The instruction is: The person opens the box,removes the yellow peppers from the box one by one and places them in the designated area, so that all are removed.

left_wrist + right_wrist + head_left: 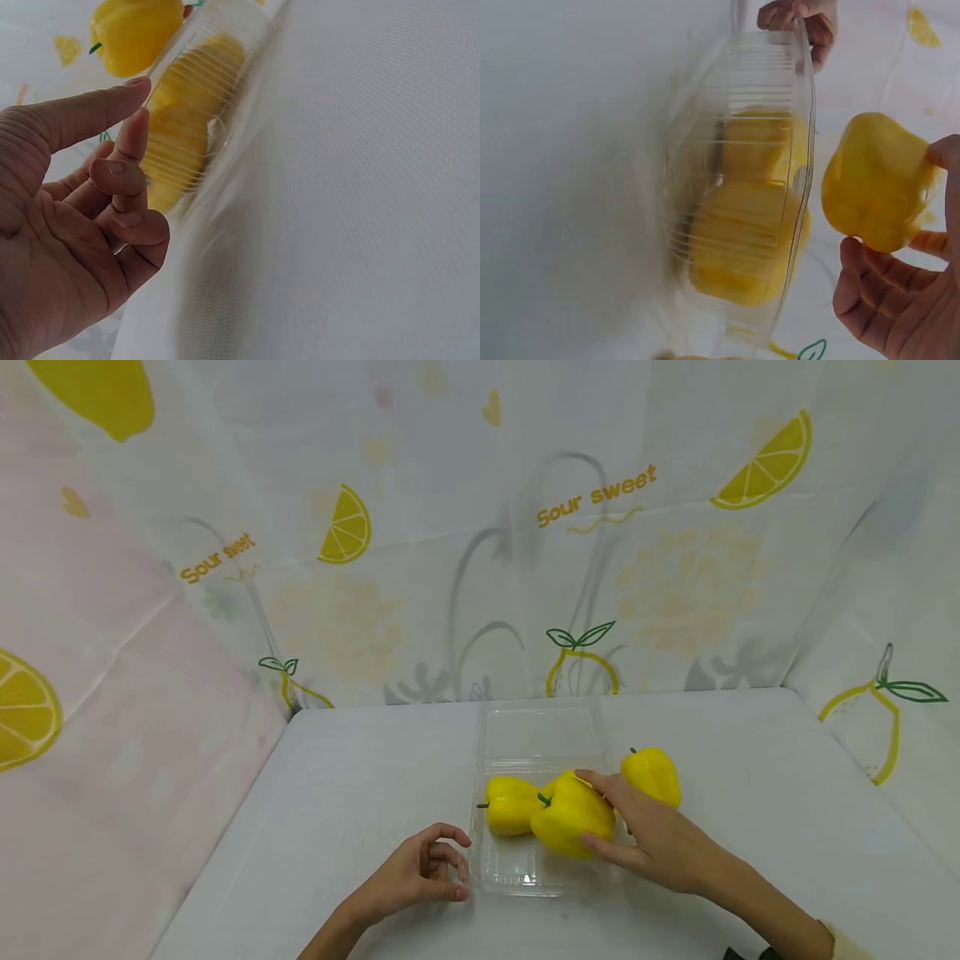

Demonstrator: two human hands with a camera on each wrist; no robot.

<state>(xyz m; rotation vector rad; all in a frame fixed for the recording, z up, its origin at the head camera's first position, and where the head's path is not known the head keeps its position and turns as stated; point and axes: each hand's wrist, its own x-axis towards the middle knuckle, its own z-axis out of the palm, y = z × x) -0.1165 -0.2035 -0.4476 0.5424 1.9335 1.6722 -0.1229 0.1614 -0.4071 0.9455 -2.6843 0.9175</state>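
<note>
My right hand (663,847) grips a yellow bell pepper (572,817) above a clear plastic clamshell box (517,887). In the right wrist view, the held bell pepper (877,180) is apart from the box's rim, with thumb and fingers around it. Inside the box lies another yellow bell pepper (510,806), stem toward the left. A further bell pepper (742,240) shows through the box wall in the right wrist view; from the head it is hidden. Beside the box's left edge, my left hand (420,872) has loosely bent fingers, their tips at the rim.
Right of the box, one more yellow bell pepper (651,777) sits on the white table (360,760). The raised lid (543,732) spreads toward the back. Lemon-printed cloth (435,527) closes off the back and both sides.
</note>
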